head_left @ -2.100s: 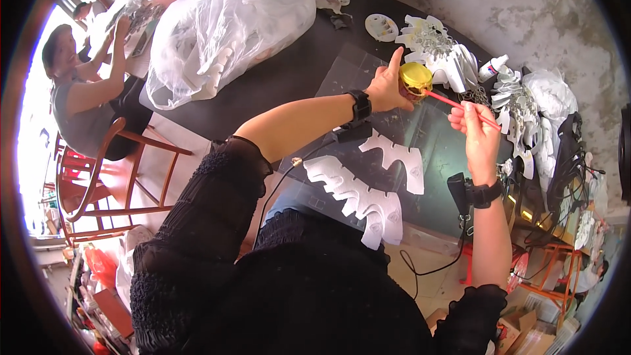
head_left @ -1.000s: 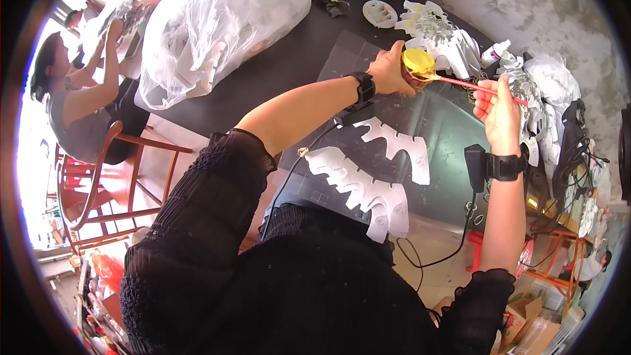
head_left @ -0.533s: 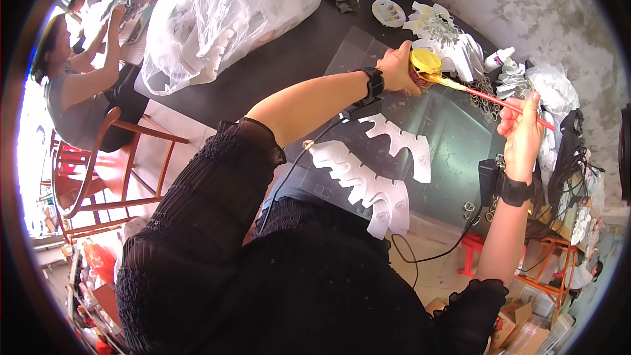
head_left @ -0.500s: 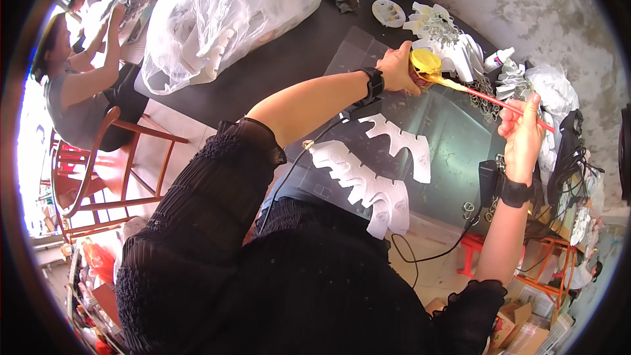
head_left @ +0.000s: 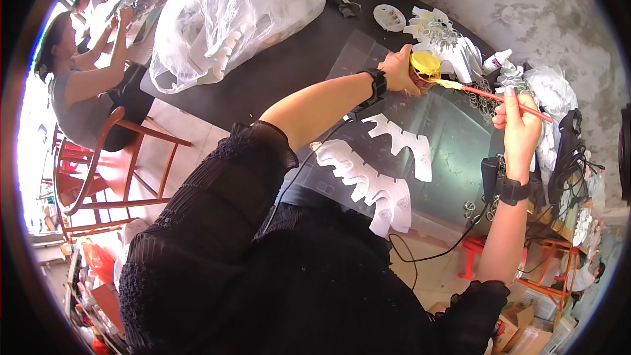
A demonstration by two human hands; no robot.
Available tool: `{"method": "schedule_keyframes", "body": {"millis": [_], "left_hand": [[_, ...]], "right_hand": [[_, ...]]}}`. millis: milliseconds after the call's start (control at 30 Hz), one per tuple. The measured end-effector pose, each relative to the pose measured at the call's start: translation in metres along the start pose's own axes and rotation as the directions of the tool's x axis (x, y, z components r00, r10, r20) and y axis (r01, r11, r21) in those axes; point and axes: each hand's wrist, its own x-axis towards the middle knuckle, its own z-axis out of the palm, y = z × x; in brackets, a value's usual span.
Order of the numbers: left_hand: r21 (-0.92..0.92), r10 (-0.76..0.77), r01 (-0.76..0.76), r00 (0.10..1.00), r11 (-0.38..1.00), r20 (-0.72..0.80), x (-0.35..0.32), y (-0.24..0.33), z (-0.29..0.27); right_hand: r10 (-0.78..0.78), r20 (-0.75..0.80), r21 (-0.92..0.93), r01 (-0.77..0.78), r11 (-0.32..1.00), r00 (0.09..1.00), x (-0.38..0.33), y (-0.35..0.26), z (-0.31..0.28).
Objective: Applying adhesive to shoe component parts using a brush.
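Note:
My left hand (head_left: 398,72) is wrapped round a small jar of yellow paste or paint (head_left: 424,63), its top and rim thick with yellow. In my right hand (head_left: 520,121) is a thin red-handled brush (head_left: 483,94), pinched near its far end. Its yellow-coated tip rests against the jar's side, just below the rim. Nearer to me lie a white strip with arched cut-outs (head_left: 399,141) and a longer stack of similar white strips (head_left: 360,172), both on a clear sheet (head_left: 453,158) over the dark table.
A big clear plastic bag (head_left: 230,23) of white pieces covers the table's far left. Beyond the jar sit a small palette (head_left: 390,18), white strips with metal rings (head_left: 453,49) and white bottles (head_left: 497,60). A black cable (head_left: 420,261) hangs at the near edge. A person (head_left: 85,79) sits at left.
The brush lies at a flatter angle, and its tip has drawn slightly back to the right along the jar. My right fingers have shifted on the handle. The left hand keeps its hold.

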Motion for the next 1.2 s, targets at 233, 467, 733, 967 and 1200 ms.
{"method": "schedule_keyframes", "body": {"millis": [233,467,733,967,1200], "left_hand": [[0.016,0.003,-0.003,1.0,1.0,0.029,0.002,0.003,0.001],[0.013,-0.028,0.028,0.999,1.0,0.023,0.004,0.0,0.0],[0.01,0.017,-0.017,0.999,1.0,0.031,0.002,-0.002,-0.006],[-0.01,-0.015,0.017,0.987,1.0,0.157,0.004,0.007,-0.012],[-0.076,0.058,-0.042,0.973,0.996,0.225,0.005,-0.001,-0.016]], "right_hand": [[0.096,-0.042,0.044,-0.094,0.995,0.994,-0.01,-0.002,-0.009],[0.181,-0.107,0.106,-0.17,0.98,0.978,-0.007,-0.006,-0.017],[0.248,-0.112,0.259,-0.213,0.942,0.962,0.004,0.013,-0.031],[0.167,0.136,0.454,-0.211,0.865,0.977,0.008,0.039,-0.044],[0.045,0.064,0.171,-0.055,0.984,0.997,0.012,0.02,-0.035]]}}
